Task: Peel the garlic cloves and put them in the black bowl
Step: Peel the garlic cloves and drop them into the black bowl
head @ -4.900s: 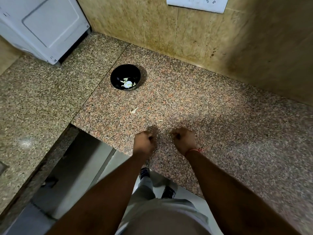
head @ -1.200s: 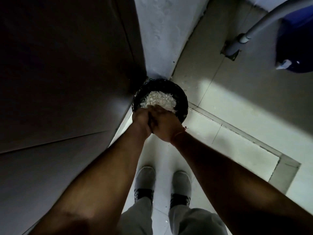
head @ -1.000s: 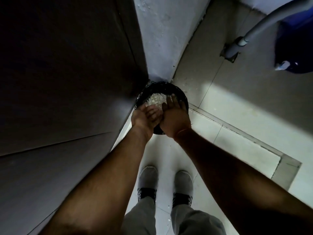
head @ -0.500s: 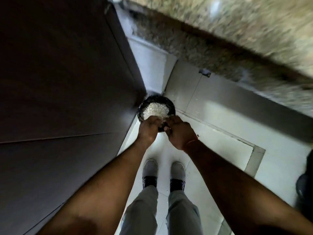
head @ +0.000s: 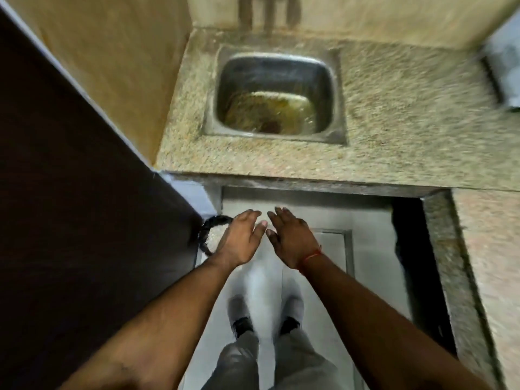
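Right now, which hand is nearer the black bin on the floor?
Left. The left hand overlaps the black bin's rim in view; the right hand is farther right, clear of it.

This is a home kitchen, shown by the speckled granite counter (head: 394, 108) across the upper frame with a steel sink (head: 274, 94) sunk into it, beige tiled walls behind and a grey tiled floor (head: 323, 277) at lower centre.

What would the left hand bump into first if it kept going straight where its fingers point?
Probably the front edge of the granite counter below the steel sink. The left hand is open with nothing ahead before that, though blur makes depth uncertain.
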